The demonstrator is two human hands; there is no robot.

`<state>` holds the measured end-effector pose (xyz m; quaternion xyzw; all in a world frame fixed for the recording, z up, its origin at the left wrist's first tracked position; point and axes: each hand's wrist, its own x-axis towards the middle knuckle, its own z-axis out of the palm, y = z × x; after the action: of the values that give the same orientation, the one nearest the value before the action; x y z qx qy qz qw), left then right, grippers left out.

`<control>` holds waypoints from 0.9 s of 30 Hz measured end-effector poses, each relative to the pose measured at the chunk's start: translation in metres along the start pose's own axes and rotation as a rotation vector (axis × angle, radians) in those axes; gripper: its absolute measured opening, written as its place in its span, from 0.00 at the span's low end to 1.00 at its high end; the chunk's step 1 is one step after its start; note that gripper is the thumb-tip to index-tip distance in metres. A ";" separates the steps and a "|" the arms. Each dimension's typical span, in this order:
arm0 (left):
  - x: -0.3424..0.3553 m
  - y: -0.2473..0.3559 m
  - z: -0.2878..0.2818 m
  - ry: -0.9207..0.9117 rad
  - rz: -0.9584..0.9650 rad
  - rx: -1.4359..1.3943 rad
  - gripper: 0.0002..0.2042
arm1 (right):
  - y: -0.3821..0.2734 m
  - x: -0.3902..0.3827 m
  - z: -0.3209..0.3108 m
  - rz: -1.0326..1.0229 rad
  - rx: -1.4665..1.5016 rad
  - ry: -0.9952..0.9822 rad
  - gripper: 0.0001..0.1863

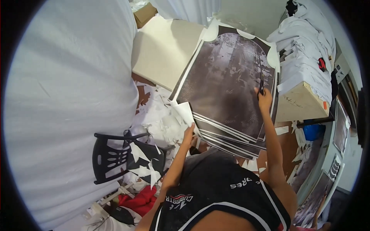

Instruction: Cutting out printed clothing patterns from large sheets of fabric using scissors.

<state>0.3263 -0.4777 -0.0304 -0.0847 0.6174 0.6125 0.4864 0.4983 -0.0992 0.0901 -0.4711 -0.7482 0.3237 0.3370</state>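
Observation:
A stack of large dark printed sheets (221, 77) with white borders lies in front of me. The top sheet bears a rounded, garment-panel shape, grey-brown with pale mottling. My right hand (264, 101) is closed around the handles of black scissors (261, 85), over the right side of the top sheet, the blades pointing away from me. At the near left edge, my left hand (188, 135) pinches the sheet beside a turned-up white corner (185, 112). Some of its fingers are hidden.
Left of the stack is a cream board (165, 50). A black chair (127, 158) holds white scraps, and more scraps (162, 111) cover the floor. White fabric (300, 42) is piled on a pale wooden box (298, 104) at right. A white curtain (77, 84) hangs at left.

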 end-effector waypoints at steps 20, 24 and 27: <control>0.206 0.313 0.026 -0.444 1.531 1.469 0.31 | -0.111 -0.121 0.137 0.465 0.235 0.185 0.11; 0.273 0.320 0.066 0.088 1.241 1.179 0.29 | -0.157 -0.130 0.174 0.508 0.184 0.357 0.13; 0.339 0.310 0.065 0.129 1.098 1.183 0.25 | -0.177 -0.160 0.205 0.553 0.138 0.465 0.11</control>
<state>-0.0321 -0.1836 -0.0461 0.4666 0.8195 0.3298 0.0441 0.2987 -0.3425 0.0845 -0.6927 -0.4722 0.3365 0.4288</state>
